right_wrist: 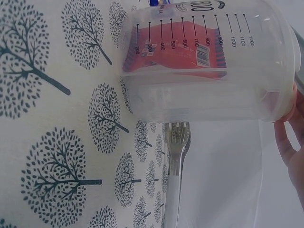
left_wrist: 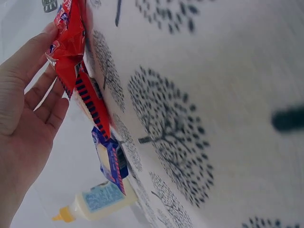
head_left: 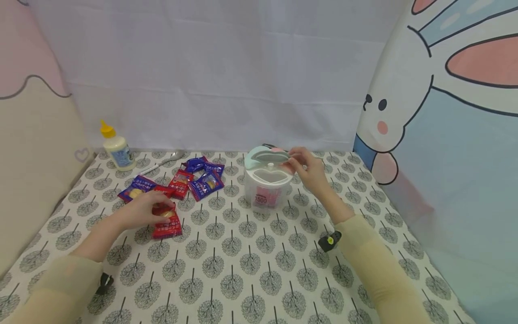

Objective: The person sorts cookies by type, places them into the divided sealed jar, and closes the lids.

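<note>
My left hand (head_left: 141, 209) is over the near end of a group of snack packets and pinches a red snack packet (head_left: 167, 227) between thumb and fingers. In the left wrist view this red packet (left_wrist: 69, 45) is tilted up, crinkled, with another red packet (left_wrist: 90, 102) behind it. Further right, a clear plastic canister (head_left: 267, 195) stands upright with its hinged lid flap (head_left: 270, 156) raised. My right hand (head_left: 309, 171) holds the raised flap at its right edge. Through the canister's wall a red packet (right_wrist: 173, 52) shows inside, beside printed measuring marks.
Several red and blue packets (head_left: 206, 184) lie left of the canister. Behind them are a spoon (head_left: 162, 162) and a glue bottle (head_left: 119, 153) with a yellow cap. A fork (right_wrist: 176, 142) lies behind the canister. White cloth (head_left: 226, 81) hangs along the table's back edge.
</note>
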Demonstrator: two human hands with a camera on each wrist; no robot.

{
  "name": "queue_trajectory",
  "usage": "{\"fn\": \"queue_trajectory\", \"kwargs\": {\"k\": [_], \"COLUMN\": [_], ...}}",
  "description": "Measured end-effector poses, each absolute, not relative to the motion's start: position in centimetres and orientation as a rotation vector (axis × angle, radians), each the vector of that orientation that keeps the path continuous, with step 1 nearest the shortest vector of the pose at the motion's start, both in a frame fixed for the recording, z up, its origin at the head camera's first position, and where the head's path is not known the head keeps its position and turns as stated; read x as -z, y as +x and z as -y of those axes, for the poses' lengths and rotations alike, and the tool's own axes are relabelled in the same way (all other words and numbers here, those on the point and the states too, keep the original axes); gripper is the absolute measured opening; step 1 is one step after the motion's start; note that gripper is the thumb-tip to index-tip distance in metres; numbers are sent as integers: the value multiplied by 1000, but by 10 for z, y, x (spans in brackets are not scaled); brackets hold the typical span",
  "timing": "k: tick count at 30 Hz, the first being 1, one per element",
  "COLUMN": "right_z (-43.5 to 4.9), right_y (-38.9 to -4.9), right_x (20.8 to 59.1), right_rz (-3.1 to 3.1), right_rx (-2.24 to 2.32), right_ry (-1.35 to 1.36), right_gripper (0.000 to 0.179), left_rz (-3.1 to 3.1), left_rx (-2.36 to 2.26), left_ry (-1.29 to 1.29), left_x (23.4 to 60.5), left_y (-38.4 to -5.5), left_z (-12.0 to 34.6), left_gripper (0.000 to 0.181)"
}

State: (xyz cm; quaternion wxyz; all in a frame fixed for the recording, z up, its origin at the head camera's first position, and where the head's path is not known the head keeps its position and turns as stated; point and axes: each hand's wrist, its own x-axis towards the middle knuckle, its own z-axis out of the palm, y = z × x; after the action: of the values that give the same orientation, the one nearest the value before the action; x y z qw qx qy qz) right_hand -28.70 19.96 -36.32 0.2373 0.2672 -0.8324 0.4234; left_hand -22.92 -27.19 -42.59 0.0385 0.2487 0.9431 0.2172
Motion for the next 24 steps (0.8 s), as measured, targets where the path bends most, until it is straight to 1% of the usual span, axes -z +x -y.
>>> {"fn": "queue_trajectory", "kwargs": {"k": [5,9,12,20,24], "right_z": [-199,-200,-200,-186,-187], "right_y": [-287,-288,-286,-256,-262], "right_x": [364,364,363,336,341], "right_rz": [2284,2272,2277,2292,2270], "right_rx": [-1171,-1189,-1199,-1170,-1171], "right_ry": [733,734,721,713,714], "right_gripper": [19,20,21,18,19], "left_rz": [-2899,-2926,-2953,-2995,-2997], "left_rx": [-745,-800,-832,-945,-961], "left_ry": [762,787,809,859,931], "left_x": [422,411,400,364,347], "left_y": [-231,-235,-237,-242,-243], "left_z": [265,257,249,219,199], "left_gripper": [34,37,41,35,36]}}
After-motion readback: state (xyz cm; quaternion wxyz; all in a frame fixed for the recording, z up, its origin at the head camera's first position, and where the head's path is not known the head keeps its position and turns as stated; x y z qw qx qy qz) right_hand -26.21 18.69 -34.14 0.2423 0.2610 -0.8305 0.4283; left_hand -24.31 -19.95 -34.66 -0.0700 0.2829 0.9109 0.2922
